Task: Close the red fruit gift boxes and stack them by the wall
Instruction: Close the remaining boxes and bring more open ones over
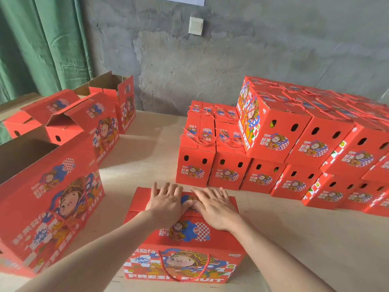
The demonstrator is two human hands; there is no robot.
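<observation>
Running off the right edge of the view, the stack of closed red cardboard gift boxes (273,144) by the rough grey concrete wall (210,60) was cut short, so you could not have told its full length. Its farthest boxes blurred together under their rope handles. Whatever lay inside the red cardboard fruit gift box printed with a cartoon figure (185,234) was hidden by its top flaps and your palms. The seam between those flaps could not be made out beneath your thumbs. Your arms were cut off at the bottom edge of the view.

Both forearms reached forward and drew together over that box. It stood on the pale wooden table (294,239) right in front of you, apart from the stack, with a strip of table between. Your left hand (168,202) lay palm down on the box's top, and your right hand (214,205) lay just beside it. The thumbs met near the middle.

The left fingers (166,187) and the right fingers (210,192) were straight and slightly spread, pointing toward the wall. They pressed flat on the top and gripped nothing. A twisted red rope handle (183,268) hung down the box's near face. To your left stood open red cardboard boxes with raised flaps (84,123).
</observation>
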